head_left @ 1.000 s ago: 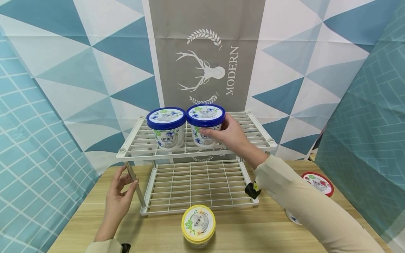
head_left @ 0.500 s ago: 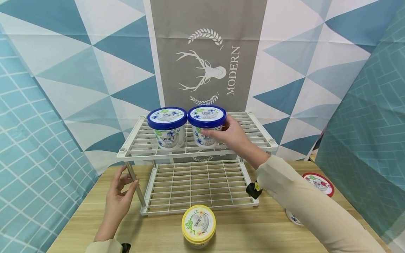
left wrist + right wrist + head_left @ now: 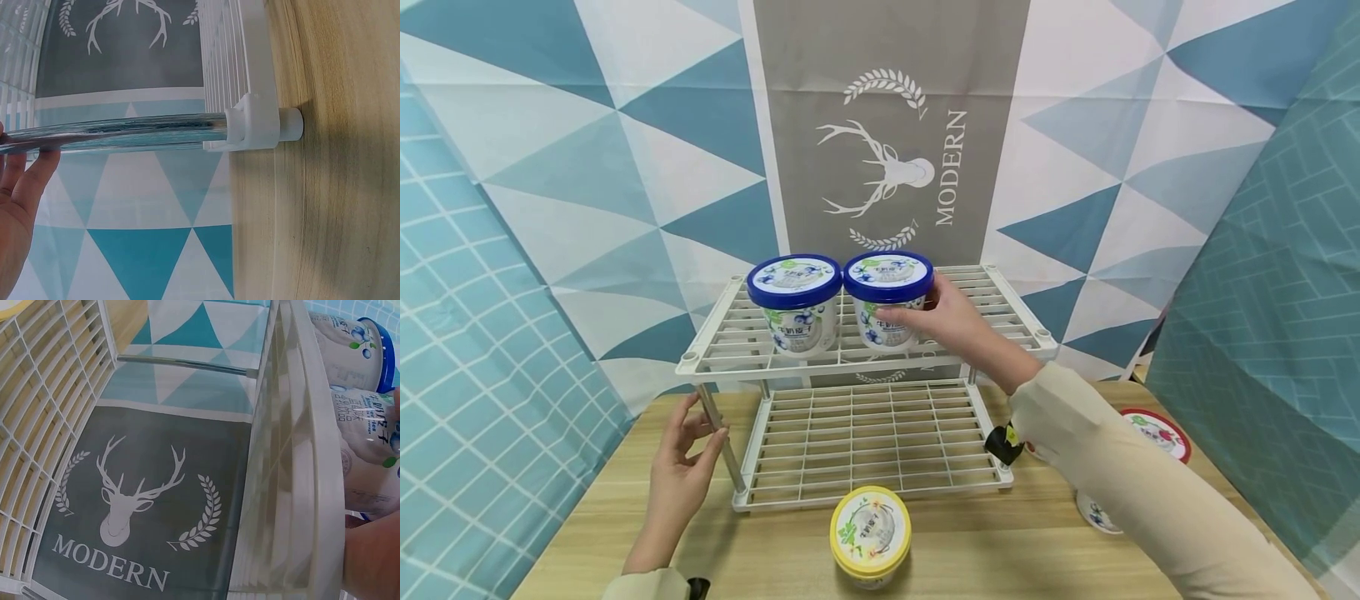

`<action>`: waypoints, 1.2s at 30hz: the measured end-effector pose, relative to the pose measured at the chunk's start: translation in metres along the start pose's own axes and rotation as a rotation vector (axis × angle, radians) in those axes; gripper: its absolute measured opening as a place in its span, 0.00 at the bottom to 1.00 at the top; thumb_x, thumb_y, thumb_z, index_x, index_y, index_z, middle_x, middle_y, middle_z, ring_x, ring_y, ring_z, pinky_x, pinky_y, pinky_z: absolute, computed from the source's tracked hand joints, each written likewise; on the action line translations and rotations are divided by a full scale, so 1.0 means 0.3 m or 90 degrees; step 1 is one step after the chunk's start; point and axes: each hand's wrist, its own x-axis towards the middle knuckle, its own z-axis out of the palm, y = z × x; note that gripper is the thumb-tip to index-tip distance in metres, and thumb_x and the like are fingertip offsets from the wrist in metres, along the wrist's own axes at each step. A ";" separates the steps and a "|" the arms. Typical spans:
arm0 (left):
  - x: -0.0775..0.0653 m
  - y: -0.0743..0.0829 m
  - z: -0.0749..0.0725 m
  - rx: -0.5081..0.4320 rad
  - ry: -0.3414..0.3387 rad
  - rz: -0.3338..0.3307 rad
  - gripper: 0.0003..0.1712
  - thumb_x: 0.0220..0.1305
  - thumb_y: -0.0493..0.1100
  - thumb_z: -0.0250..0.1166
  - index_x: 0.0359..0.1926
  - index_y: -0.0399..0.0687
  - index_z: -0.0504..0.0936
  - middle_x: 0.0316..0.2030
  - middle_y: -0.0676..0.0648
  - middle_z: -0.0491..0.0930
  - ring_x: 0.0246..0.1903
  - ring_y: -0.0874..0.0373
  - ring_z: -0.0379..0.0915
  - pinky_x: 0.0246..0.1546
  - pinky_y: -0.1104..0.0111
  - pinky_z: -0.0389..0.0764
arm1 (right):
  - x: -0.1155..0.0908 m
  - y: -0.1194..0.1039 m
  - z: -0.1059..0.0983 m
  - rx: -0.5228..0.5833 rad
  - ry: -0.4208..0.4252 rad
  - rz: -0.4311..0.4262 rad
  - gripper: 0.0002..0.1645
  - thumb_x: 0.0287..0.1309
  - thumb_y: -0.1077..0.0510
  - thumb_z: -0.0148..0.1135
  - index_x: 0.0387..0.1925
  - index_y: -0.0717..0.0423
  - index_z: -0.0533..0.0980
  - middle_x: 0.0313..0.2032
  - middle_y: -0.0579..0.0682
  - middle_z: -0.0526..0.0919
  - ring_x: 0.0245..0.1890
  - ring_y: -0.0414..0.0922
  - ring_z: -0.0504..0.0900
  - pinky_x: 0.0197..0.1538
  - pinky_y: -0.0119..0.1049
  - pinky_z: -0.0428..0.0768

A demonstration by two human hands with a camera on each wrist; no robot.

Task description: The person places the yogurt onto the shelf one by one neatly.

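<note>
Two white tubs with blue lids stand side by side on the top shelf of a white two-tier rack (image 3: 865,366). My right hand (image 3: 955,321) holds the right-hand tub (image 3: 887,321) around its side, thumb across the front. Its lid meets that of the left tub (image 3: 797,321). In the right wrist view, part of my right hand (image 3: 375,556) shows beside the printed tub (image 3: 369,450). Lower left, my left hand (image 3: 679,467) grips the rack's metal post (image 3: 718,433) between thumb and fingers; the left wrist view shows fingertips against that chrome post (image 3: 144,130).
A yellow-lidded tub (image 3: 870,533) stands on the wooden table (image 3: 775,558) before the rack. At right, a red-lidded tub (image 3: 1157,433) and another tub (image 3: 1097,512) are partly covered by my right sleeve (image 3: 1120,475). A patterned cloth backdrop (image 3: 880,167) hangs behind.
The right blue-lidded tub has come down very slightly with my right hand, and the right forearm has shifted a little to the right. The left hand stays at the post.
</note>
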 end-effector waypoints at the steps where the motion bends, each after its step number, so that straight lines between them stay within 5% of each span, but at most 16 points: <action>1: 0.000 0.001 0.000 0.002 0.000 0.000 0.38 0.56 0.24 0.61 0.67 0.45 0.62 0.38 0.67 0.73 0.37 0.80 0.73 0.31 0.87 0.75 | -0.002 -0.001 -0.001 -0.001 -0.006 -0.002 0.47 0.47 0.46 0.72 0.66 0.45 0.59 0.59 0.50 0.72 0.58 0.49 0.73 0.59 0.48 0.74; 7: -0.002 0.003 -0.001 0.007 -0.001 -0.002 0.38 0.56 0.24 0.61 0.67 0.45 0.62 0.38 0.67 0.73 0.37 0.80 0.73 0.31 0.87 0.74 | -0.011 0.004 -0.010 0.004 -0.031 -0.022 0.47 0.46 0.47 0.73 0.65 0.44 0.59 0.58 0.48 0.73 0.58 0.49 0.75 0.58 0.47 0.75; 13: -0.001 -0.011 0.000 0.013 0.004 -0.009 0.39 0.55 0.23 0.61 0.67 0.44 0.62 0.38 0.67 0.73 0.37 0.80 0.73 0.32 0.88 0.74 | -0.021 0.011 -0.032 -0.040 0.010 0.004 0.48 0.45 0.44 0.73 0.65 0.49 0.61 0.53 0.51 0.75 0.54 0.49 0.74 0.55 0.46 0.77; 20: 0.000 -0.002 0.004 0.014 0.013 -0.005 0.39 0.54 0.21 0.61 0.66 0.43 0.63 0.37 0.67 0.73 0.37 0.80 0.73 0.31 0.88 0.74 | -0.069 0.022 -0.090 -0.053 0.034 0.013 0.50 0.49 0.44 0.70 0.69 0.46 0.55 0.60 0.54 0.71 0.61 0.51 0.70 0.60 0.51 0.72; 29: -0.007 0.076 0.010 -0.012 0.009 0.010 0.37 0.55 0.20 0.59 0.65 0.40 0.63 0.37 0.67 0.74 0.36 0.79 0.73 0.32 0.88 0.74 | -0.175 0.051 -0.154 -0.038 0.066 0.024 0.48 0.51 0.39 0.67 0.69 0.42 0.55 0.60 0.52 0.72 0.59 0.48 0.72 0.62 0.51 0.70; 36: -0.002 0.013 0.007 0.016 0.019 0.009 0.39 0.54 0.20 0.60 0.66 0.41 0.63 0.37 0.68 0.73 0.36 0.80 0.73 0.31 0.88 0.73 | -0.267 0.073 -0.171 -0.039 0.068 -0.002 0.40 0.56 0.42 0.63 0.67 0.44 0.58 0.59 0.52 0.73 0.55 0.42 0.75 0.59 0.39 0.75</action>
